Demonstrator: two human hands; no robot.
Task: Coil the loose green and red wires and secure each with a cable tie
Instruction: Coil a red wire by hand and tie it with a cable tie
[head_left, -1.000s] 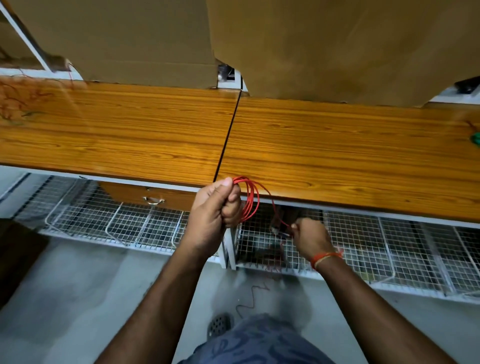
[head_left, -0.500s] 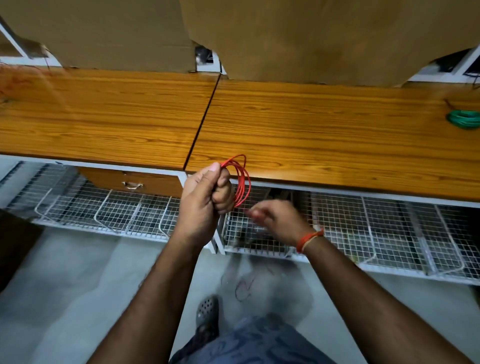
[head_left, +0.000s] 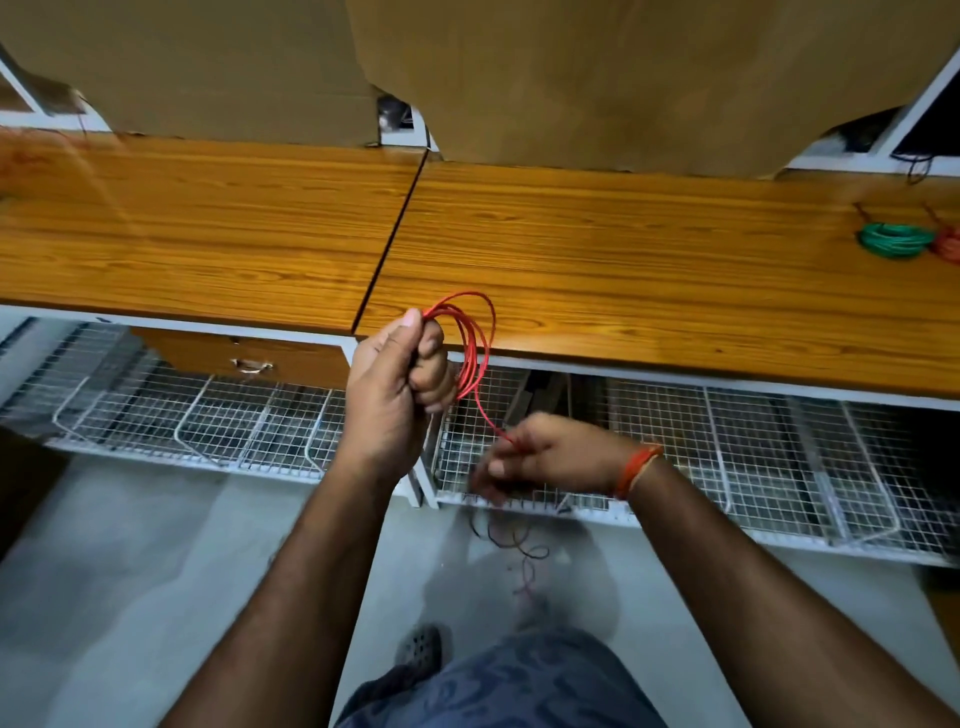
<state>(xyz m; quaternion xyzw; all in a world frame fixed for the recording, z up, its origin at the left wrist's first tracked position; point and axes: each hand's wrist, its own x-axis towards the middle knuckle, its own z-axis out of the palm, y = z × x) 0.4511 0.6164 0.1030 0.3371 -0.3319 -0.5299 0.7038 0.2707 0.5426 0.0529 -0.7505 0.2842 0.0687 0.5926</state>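
Head view looks down on both my forearms reaching forward from the bottom of the frame, meeting just in front of the long wooden bench. Its near edge runs directly behind my left knuckles, and the dark seam between its two boards ends just left of my thumb. Under that edge, wire mesh trays stretch to both sides behind my hands, with open grey floor below my wrists.

My left hand is raised, wrist bent, back of the hand toward me. Its fingers are curled tight with the thumb pressed on top, clamping the red wire coil; the loops stand out to the right of my knuckles, overlapping the bench edge.

My right hand sits lower and to the right, palm down, an orange thread band on the wrist. One strand runs from the coil down to its fingers, which pinch it at their tips; the hand is blurred, so the exact fingers are unclear. Loose wire dangles beneath it toward the floor, above my sandal.

Far right of my right hand, on the bench, lies a green wire coil, touching a second red bundle at the frame edge.
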